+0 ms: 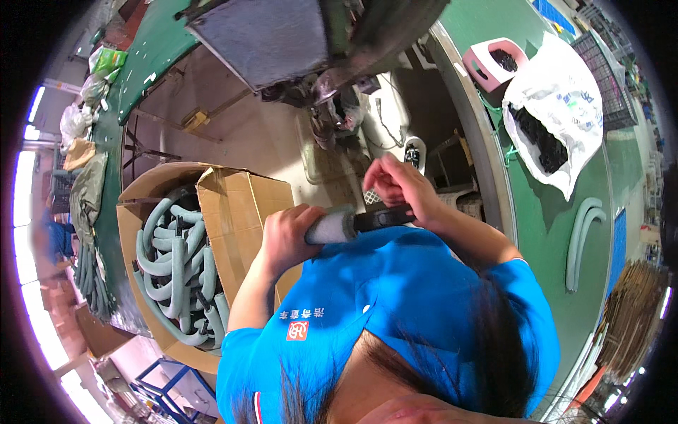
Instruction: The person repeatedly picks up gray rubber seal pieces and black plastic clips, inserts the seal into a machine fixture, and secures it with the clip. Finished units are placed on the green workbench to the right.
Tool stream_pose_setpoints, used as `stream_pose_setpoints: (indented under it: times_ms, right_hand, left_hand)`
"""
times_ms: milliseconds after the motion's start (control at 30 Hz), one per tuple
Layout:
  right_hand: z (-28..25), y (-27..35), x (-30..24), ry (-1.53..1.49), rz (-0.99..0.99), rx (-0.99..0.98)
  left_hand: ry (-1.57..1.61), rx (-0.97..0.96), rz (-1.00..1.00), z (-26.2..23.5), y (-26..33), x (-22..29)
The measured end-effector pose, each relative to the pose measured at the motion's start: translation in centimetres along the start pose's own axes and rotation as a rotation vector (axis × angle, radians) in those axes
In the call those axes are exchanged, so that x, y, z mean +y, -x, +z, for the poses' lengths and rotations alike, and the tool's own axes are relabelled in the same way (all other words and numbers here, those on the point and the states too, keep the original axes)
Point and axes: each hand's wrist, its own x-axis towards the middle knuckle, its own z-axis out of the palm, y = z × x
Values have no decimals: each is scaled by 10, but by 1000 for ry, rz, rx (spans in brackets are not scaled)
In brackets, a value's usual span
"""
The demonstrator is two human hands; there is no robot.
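1. Left hand (288,237) clenched around the pale grey foam sleeve (330,227), gripping it just above the blue shirt (395,297).
2. Right hand (400,187) grasping the black tube (385,218) where it pokes out of the sleeve's end, fingers curled over the top.
3. Sleeve and tube held level in mid-air, close to the chest, between both hands and touching each.
4. Down at the left: open cardboard box (240,212), flaps up, packed with curved grey-green foam hoses (176,261) lying tangled together.
5. Over on the right: green tabletop (551,233), curving away with the lens.
6. Resting on that tabletop: two more bent grey-green hoses (583,240), side by side, well apart from the hands.
7. Further up the tabletop: white plastic bag (558,92), mouth open, black parts showing inside.
8. Just beside the bag: pink bin (487,60) holding more black pieces.
9. Straight ahead at the top: grey machine (296,42), dark and bulky, above the hands.
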Motion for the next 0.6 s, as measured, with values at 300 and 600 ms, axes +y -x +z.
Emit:
stream_pose_setpoints:
  times_ms: [300, 600]
  right_hand:
    - [-20, 76, 9, -40, 81, 131]
    - [-18, 82, 41, -59, 44, 158]
  left_hand:
    - [3, -123, 211, 27, -15, 49]
    - [22, -224, 154, 49, -27, 88]
